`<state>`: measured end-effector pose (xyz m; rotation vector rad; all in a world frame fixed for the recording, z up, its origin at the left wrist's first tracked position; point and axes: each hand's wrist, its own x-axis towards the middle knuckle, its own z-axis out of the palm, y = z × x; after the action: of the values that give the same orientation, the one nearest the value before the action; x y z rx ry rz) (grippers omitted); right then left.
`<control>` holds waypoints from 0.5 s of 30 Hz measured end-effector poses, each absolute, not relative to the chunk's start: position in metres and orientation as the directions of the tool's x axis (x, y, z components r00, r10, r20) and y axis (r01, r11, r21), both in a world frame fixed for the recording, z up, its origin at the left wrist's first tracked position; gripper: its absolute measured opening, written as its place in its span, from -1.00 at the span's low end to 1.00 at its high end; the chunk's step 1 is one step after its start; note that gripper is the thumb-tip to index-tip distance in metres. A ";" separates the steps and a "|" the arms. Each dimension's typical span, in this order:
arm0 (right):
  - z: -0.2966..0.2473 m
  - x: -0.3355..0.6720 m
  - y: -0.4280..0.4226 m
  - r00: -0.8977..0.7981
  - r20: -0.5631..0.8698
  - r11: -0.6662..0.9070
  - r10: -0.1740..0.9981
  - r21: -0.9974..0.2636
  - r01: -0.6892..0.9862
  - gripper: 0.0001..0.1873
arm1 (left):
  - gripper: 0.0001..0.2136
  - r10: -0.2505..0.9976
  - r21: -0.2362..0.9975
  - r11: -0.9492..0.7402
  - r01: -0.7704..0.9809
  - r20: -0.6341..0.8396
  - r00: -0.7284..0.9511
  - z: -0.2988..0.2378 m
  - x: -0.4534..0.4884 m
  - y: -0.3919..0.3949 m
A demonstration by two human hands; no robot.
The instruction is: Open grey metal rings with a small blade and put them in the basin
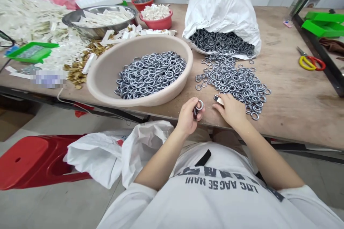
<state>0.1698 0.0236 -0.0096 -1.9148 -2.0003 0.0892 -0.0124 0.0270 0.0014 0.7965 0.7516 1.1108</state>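
Note:
My left hand (188, 115) is closed around a few grey metal rings (199, 106) near the table's front edge. My right hand (231, 108) lies on the table beside the loose pile of metal rings (233, 80), fingers curled on a ring at the pile's near edge. The pile spills from a white sack (223, 10) lying open behind it. Left of the hands stands a beige plastic basin (107, 69) holding many more rings (150, 74).
Yellow and red scissors (310, 62) lie at the right. A steel bowl (80, 19), pink bowls (157, 21) of white parts, a green tray (32, 52) and heaps of white pieces fill the left. A red stool (29, 161) and white bag (107, 154) sit below.

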 end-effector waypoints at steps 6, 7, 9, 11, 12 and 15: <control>-0.011 0.164 0.026 0.035 0.220 0.045 0.975 -0.351 0.935 -0.73 | -0.60 0.973 0.886 0.199 -0.419 -0.128 0.191 -0.001 -0.012 0.039; -0.011 0.165 0.024 0.040 0.250 0.083 0.967 -0.464 0.882 -0.73 | -0.64 0.971 0.886 0.207 -0.416 -0.133 0.200 -0.002 -0.011 0.036; -0.008 0.164 0.018 0.069 0.269 0.157 0.961 -0.734 0.661 -0.69 | -0.72 0.960 0.876 0.242 -0.418 -0.155 0.233 -0.003 -0.010 0.031; -0.005 0.158 0.012 0.089 0.213 0.171 0.973 -0.925 0.340 -0.65 | -0.71 0.941 0.862 0.291 -0.414 -0.179 0.288 -0.003 -0.008 0.025; -0.004 0.153 0.010 0.079 0.180 0.161 0.980 -0.966 0.204 -0.65 | -0.70 0.928 0.858 0.315 -0.406 -0.188 0.323 -0.002 -0.007 0.022; -0.001 0.138 0.005 0.038 0.178 0.176 0.983 -0.983 0.058 -0.66 | -0.62 0.879 0.850 0.373 -0.373 -0.195 0.435 0.004 -0.006 0.013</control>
<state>0.1380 0.0052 -0.0008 -1.1354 -1.2955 1.0196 -0.0055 0.0133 0.0037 0.8246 0.7287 0.8994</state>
